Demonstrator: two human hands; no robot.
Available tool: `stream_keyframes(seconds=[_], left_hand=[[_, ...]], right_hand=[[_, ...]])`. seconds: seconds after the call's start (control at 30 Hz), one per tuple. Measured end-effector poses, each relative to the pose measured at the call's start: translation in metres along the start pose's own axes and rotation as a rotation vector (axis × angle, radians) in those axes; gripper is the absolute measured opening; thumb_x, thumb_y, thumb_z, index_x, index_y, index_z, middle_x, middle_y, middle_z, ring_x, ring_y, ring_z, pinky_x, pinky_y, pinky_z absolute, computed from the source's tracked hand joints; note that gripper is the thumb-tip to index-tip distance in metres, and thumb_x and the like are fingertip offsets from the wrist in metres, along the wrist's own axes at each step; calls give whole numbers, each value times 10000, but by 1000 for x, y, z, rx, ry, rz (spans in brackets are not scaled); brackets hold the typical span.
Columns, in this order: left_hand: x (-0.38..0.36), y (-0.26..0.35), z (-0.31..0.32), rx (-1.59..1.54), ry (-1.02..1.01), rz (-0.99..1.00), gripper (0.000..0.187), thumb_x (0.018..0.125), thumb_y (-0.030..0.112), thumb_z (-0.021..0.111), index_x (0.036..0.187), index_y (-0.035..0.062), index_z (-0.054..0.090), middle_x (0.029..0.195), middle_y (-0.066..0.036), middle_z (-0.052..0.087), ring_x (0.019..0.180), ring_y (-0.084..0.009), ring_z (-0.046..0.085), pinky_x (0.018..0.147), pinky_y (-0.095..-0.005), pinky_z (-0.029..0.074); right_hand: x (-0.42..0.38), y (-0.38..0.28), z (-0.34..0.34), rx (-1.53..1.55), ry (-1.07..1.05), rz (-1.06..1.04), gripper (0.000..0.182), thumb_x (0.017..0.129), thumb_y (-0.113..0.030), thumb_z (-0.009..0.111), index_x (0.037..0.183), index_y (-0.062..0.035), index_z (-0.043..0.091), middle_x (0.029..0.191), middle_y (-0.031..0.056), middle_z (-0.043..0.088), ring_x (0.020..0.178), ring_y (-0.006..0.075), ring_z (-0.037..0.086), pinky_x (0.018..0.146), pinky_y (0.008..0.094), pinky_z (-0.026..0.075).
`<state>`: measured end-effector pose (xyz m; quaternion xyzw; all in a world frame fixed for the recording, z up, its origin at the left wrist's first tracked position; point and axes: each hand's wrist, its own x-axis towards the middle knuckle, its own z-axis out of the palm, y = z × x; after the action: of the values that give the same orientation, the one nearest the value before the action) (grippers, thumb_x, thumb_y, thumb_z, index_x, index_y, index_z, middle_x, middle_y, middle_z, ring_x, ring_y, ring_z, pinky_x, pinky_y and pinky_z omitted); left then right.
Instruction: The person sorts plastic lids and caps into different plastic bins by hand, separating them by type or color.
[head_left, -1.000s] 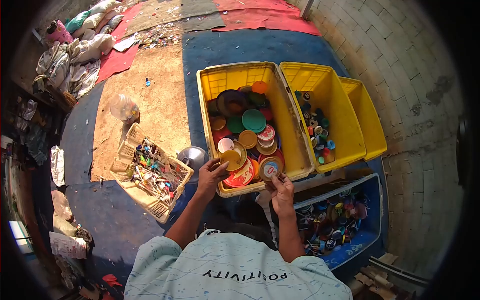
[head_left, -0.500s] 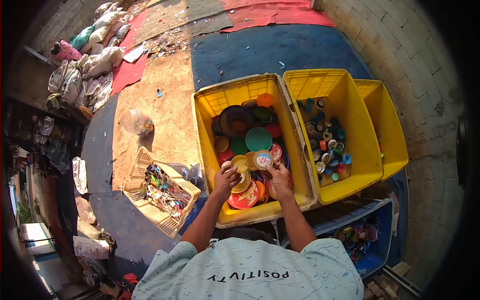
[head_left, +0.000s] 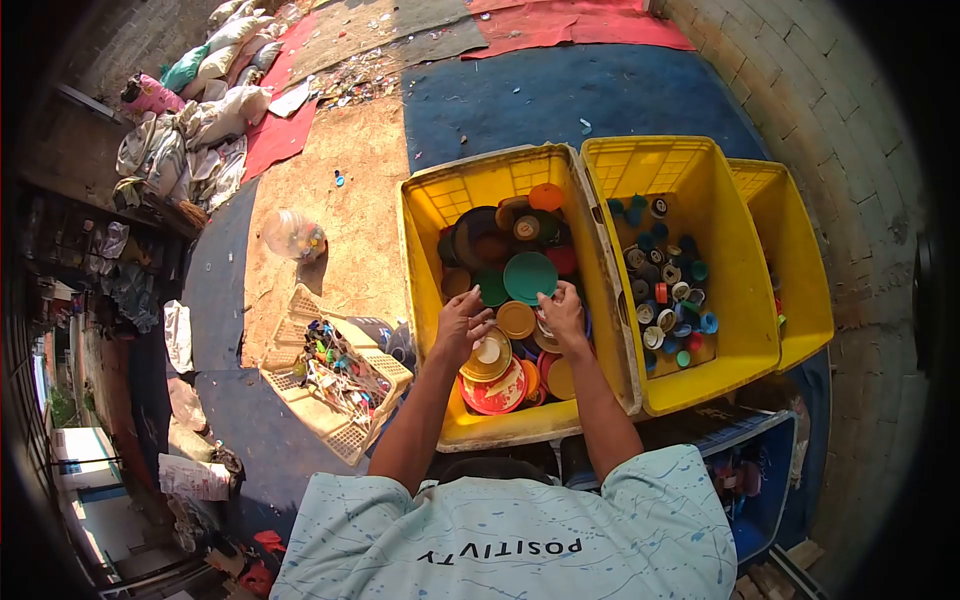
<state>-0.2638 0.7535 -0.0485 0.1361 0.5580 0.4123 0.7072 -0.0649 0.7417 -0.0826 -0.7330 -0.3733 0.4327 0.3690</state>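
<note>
Both my hands are over the large yellow tub (head_left: 610, 350), which holds many round plastic lids. My left hand (head_left: 462, 325) has its fingers spread and nothing in it, above a yellow lid (head_left: 478, 368) with a small pale lid (head_left: 488, 352) on it. My right hand (head_left: 563, 318) is beside the lower right edge of a green lid (head_left: 530, 278), thumb and fingers apart; whether it touches the lid is unclear. Between my hands lies an orange-yellow lid (head_left: 516, 320). A red lid (head_left: 494, 390) with pale patches lies nearer me.
Right of the tub stand a yellow bin (head_left: 735, 340) of small caps and another yellow bin (head_left: 800, 270). A blue bin (head_left: 770, 500) is at lower right. To the left are a cream crate (head_left: 345, 440) of small plastic pieces and a clear jar (head_left: 290, 235). Sacks (head_left: 225, 110) lie farther back.
The two lids my hands held are no longer in them. Both hands have opened and moved slightly forward. A small pale lid now lies near the tub's far end. The whole view has shifted slightly.
</note>
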Motion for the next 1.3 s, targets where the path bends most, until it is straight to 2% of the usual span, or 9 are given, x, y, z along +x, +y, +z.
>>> stream_keyframes(seconds=[0.23,0.3,0.47,0.63,0.83,0.9,1.13,1.23,1.3], left_hand=[[-77,-61,-57,6,-96,-57,265,930,279,605,1044,45,552,1001,-88,585,891,-192,579,802,-342,530],[-102,-67,-63,26,-119,-37,227,933,248,600,1023,44,557,969,-74,595,875,-192,591,793,-350,524],[-169,-95,-83,79,-293,-41,172,923,227,609,955,65,560,919,-52,598,840,-179,597,785,-354,518],[-210,-158,-156,121,-474,-52,179,916,255,632,947,86,581,893,-35,624,806,-159,609,752,-348,513],[-279,-210,-199,181,-444,-219,153,903,250,653,921,111,591,860,3,629,747,-131,587,712,-331,491],[-297,-227,-199,194,-474,-258,145,898,239,660,912,111,593,847,5,629,736,-125,579,698,-326,487],[-356,-266,-147,242,-610,-142,132,916,205,640,892,81,600,826,-1,625,649,-93,549,619,-261,478],[-378,-298,-113,328,-649,-75,129,900,214,653,913,105,584,858,4,614,715,-108,586,666,-291,507],[-403,-332,-80,352,-646,-30,143,926,215,625,925,73,611,833,1,616,711,-94,592,675,-260,504]], right_hand=[[-139,58,-20,86,-118,-21,363,865,-194,642,1139,31,563,1059,150,642,1000,229,628,879,336,495],[-177,66,-24,94,-49,-110,334,868,-159,636,1135,29,568,1019,134,653,948,213,645,842,323,511],[-272,56,-37,-32,159,-268,302,866,-137,629,1119,18,572,997,168,663,887,246,671,781,347,536],[-385,71,-23,-114,373,-361,267,829,-85,655,1065,13,577,978,173,646,809,275,657,716,362,527],[-508,112,-31,-141,267,-249,279,851,-131,637,1085,8,574,995,187,642,848,310,645,762,387,515],[-539,123,-43,-129,263,-194,289,860,-135,619,1104,7,560,1018,208,631,929,362,629,804,415,507],[-605,168,-96,-236,435,-315,308,862,-146,631,1123,9,577,1054,211,638,913,361,646,803,409,517],[-645,183,-136,-148,430,-252,292,845,-126,639,1095,10,573,1027,212,635,951,389,615,826,434,499],[-673,211,-166,-105,451,-223,306,858,-131,632,1124,10,573,1033,213,635,920,383,627,804,427,511]])
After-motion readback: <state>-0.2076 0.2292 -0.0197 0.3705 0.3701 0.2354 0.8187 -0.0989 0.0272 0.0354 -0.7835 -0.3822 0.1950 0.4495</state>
